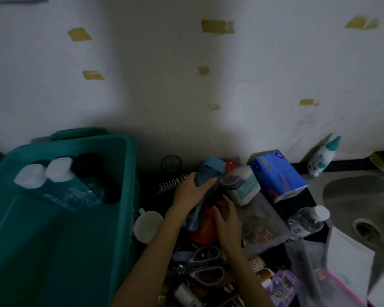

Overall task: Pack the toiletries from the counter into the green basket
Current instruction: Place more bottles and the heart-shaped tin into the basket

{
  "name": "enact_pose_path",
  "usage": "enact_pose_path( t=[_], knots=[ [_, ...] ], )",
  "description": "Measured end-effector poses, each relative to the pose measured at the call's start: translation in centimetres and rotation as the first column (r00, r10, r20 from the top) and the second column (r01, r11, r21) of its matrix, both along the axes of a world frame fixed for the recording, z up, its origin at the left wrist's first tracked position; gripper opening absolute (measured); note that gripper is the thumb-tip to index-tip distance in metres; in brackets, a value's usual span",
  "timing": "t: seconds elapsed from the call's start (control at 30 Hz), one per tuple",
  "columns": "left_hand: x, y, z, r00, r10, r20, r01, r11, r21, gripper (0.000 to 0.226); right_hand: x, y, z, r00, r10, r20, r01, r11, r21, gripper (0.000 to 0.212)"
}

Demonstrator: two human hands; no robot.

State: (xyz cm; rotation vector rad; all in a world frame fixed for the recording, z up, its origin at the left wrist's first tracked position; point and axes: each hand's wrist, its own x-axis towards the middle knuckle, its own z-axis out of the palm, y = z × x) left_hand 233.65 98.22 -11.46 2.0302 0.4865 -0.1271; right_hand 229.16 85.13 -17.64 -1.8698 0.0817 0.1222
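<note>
Dim kitchen counter (295, 202) against a taped white wall, sink (361, 202) at its right end. Green basket (129, 173) at the left end; inside it, three bottles (60, 170) stand along the back wall, likely to leave room. Left hand (190, 191): grip clamped on a blue-capped bottle (205, 173), raised from mid-counter clutter, probably bound for the basket. Right hand (227, 216): reaching into the dark clutter beside it; whether its grip is closed, cannot tell. Unpacked at the back edge: tissue pack (277, 173), cotton-swab tub (242, 185), teal-tipped bottle (321, 158). Front edge: scissors (205, 264).

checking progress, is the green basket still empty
No, the green basket already holds two white-capped bottles and a black bottle.
</note>
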Motion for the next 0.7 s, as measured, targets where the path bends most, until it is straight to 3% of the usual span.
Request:
enact_pose_path(
  t=[0.17, 0.27, 0.5, 0.6, 0.67, 0.7],
  knots=[
    [-1.8, -1.7, 1.9, 0.987, 0.137, 0.087, -0.102, 0.941, -0.323, 0.040, -0.3, -0.6, 2.6, 0.999, 0.028, -0.037, -0.021, 0.984, 0.176, 0.030],
    [-2.7, -2.4, 3.0, 0.971, 0.214, 0.106, -0.142, 0.874, -0.464, 0.045, -0.3, -0.8, 4.3, 1.000, 0.018, -0.005, -0.016, 0.965, 0.262, 0.025],
    [-5.4, -4.2, 3.6, 0.910, 0.408, 0.066, -0.287, 0.739, -0.610, 0.038, -1.7, -1.1, 7.0, 0.990, 0.139, 0.016, -0.136, 0.935, 0.328, 0.025],
    [-7.4, -4.6, 3.8, 0.903, 0.423, 0.072, -0.298, 0.740, -0.603, 0.061, -2.9, -1.4, 8.0, 0.967, 0.251, -0.035, -0.226, 0.916, 0.331, 0.012],
    [-8.6, -4.6, 4.0, 0.939, 0.334, 0.076, -0.227, 0.772, -0.594, 0.088, -3.1, -1.4, 8.4, 0.949, 0.304, -0.078, -0.262, 0.905, 0.335, 0.029],
    [-9.1, -4.6, 4.3, 0.940, 0.328, 0.090, -0.215, 0.777, -0.591, 0.089, -3.2, -1.3, 8.7, 0.934, 0.335, -0.121, -0.269, 0.885, 0.379, 0.033]
  ],
)
